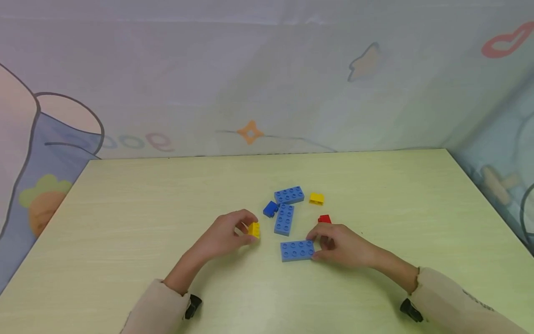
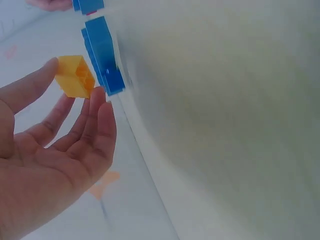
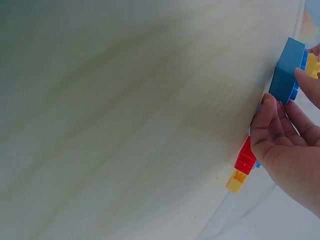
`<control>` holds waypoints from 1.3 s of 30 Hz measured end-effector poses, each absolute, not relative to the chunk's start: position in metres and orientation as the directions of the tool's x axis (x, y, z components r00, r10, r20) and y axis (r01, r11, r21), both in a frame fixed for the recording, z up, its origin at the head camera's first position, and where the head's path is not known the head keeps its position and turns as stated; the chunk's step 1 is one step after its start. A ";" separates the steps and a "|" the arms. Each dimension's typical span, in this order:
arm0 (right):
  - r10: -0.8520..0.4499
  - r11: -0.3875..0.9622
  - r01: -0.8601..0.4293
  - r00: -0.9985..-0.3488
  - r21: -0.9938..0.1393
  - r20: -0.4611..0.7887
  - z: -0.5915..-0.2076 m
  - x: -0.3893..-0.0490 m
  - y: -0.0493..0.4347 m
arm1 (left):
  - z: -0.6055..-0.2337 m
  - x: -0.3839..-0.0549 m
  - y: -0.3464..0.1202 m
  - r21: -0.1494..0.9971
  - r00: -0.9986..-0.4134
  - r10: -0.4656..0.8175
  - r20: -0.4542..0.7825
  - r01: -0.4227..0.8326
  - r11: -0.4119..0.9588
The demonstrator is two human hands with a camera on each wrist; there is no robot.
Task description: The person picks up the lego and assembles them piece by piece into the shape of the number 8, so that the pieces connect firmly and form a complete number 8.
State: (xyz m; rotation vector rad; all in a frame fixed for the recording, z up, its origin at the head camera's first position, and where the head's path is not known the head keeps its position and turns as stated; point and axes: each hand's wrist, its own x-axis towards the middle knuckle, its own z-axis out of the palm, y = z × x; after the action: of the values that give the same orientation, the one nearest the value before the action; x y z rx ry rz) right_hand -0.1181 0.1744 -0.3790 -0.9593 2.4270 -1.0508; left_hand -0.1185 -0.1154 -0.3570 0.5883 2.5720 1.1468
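Observation:
Between thumb and fingers, my left hand (image 1: 225, 235) pinches a small yellow toy brick (image 1: 254, 230). The left wrist view shows the hollow underside of that yellow brick (image 2: 70, 77). My right hand (image 1: 346, 246) grips the right end of a long light-blue brick (image 1: 297, 250), whose studs face up in the head view. The right wrist view has this blue brick (image 3: 286, 72) close over the table, thumb on one side and fingers on the other. A red brick (image 1: 324, 218), partly hidden, lies just behind my right hand.
Two more light-blue bricks, one at the back (image 1: 289, 195) and one nearer (image 1: 284, 219), lie mid-table. A small dark-blue brick (image 1: 270, 209) sits beside them, and another yellow brick (image 1: 316, 199) to their right. A printed cloth (image 1: 292, 83) hangs behind the table (image 1: 146, 208).

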 end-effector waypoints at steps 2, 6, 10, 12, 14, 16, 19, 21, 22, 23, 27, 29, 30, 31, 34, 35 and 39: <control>-0.692 0.503 -0.452 -0.721 -0.737 -0.030 -0.379 -0.118 0.174 | -0.358 -0.117 -0.112 0.759 -0.889 0.449 -0.084 0.235 0.608; -0.691 0.504 -0.449 -0.722 -0.738 -0.034 -0.379 -0.118 0.174 | -0.359 -0.114 -0.107 0.781 -0.890 0.449 -0.085 0.220 0.585; -0.691 0.507 -0.446 -0.722 -0.737 -0.038 -0.378 -0.117 0.174 | -0.358 -0.110 -0.098 0.791 -0.890 0.449 -0.085 0.214 0.574; -0.692 0.507 -0.447 -0.721 -0.737 -0.039 -0.378 -0.118 0.174 | -0.357 -0.108 -0.093 0.792 -0.889 0.448 -0.088 0.211 0.574; -0.691 0.509 -0.445 -0.721 -0.737 -0.041 -0.378 -0.118 0.174 | -0.357 -0.106 -0.089 0.795 -0.888 0.453 -0.086 0.213 0.569; -0.692 0.508 -0.446 -0.721 -0.737 -0.041 -0.377 -0.118 0.173 | -0.356 -0.105 -0.085 0.798 -0.885 0.457 -0.085 0.214 0.563; -0.692 0.508 -0.448 -0.720 -0.735 -0.039 -0.377 -0.118 0.173 | -0.357 -0.104 -0.080 0.803 -0.881 0.467 -0.076 0.224 0.552; -0.694 0.505 -0.450 -0.719 -0.737 -0.036 -0.376 -0.118 0.173 | -0.357 -0.103 -0.077 0.805 -0.878 0.472 -0.072 0.228 0.547; -0.693 0.505 -0.449 -0.720 -0.738 -0.037 -0.376 -0.118 0.173 | -0.357 -0.103 -0.076 0.805 -0.878 0.473 -0.074 0.227 0.547; -0.694 0.504 -0.449 -0.720 -0.738 -0.035 -0.376 -0.118 0.173 | -0.358 -0.102 -0.075 0.805 -0.878 0.473 -0.077 0.225 0.549; -0.696 0.498 -0.453 -0.718 -0.740 -0.029 -0.376 -0.118 0.174 | -0.357 -0.100 -0.072 0.808 -0.876 0.473 -0.091 0.213 0.549; -0.693 0.501 -0.448 -0.720 -0.740 -0.033 -0.376 -0.118 0.174 | -0.357 -0.099 -0.071 0.809 -0.875 0.473 -0.099 0.206 0.551; -0.692 0.502 -0.446 -0.721 -0.741 -0.035 -0.376 -0.118 0.174 | -0.357 -0.099 -0.070 0.808 -0.875 0.474 -0.101 0.206 0.552; -0.691 0.504 -0.445 -0.722 -0.740 -0.037 -0.376 -0.118 0.174 | -0.357 -0.099 -0.070 0.807 -0.874 0.475 -0.104 0.205 0.554; -0.688 0.510 -0.439 -0.724 -0.740 -0.045 -0.377 -0.118 0.173 | -0.358 -0.100 -0.069 0.802 -0.870 0.482 -0.104 0.214 0.558; -0.689 0.510 -0.440 -0.724 -0.739 -0.045 -0.377 -0.118 0.173 | -0.358 -0.100 -0.069 0.800 -0.869 0.485 -0.101 0.219 0.559; -0.688 0.514 -0.436 -0.724 -0.739 -0.050 -0.377 -0.118 0.174 | -0.360 -0.101 -0.068 0.793 -0.864 0.496 -0.089 0.240 0.560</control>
State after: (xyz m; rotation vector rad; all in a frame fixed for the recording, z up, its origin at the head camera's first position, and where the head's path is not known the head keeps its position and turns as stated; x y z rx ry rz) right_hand -0.1179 0.1737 -0.3773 -0.9352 2.4217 -1.0423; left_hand -0.1005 -0.0681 -0.3599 0.6066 2.4941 1.2012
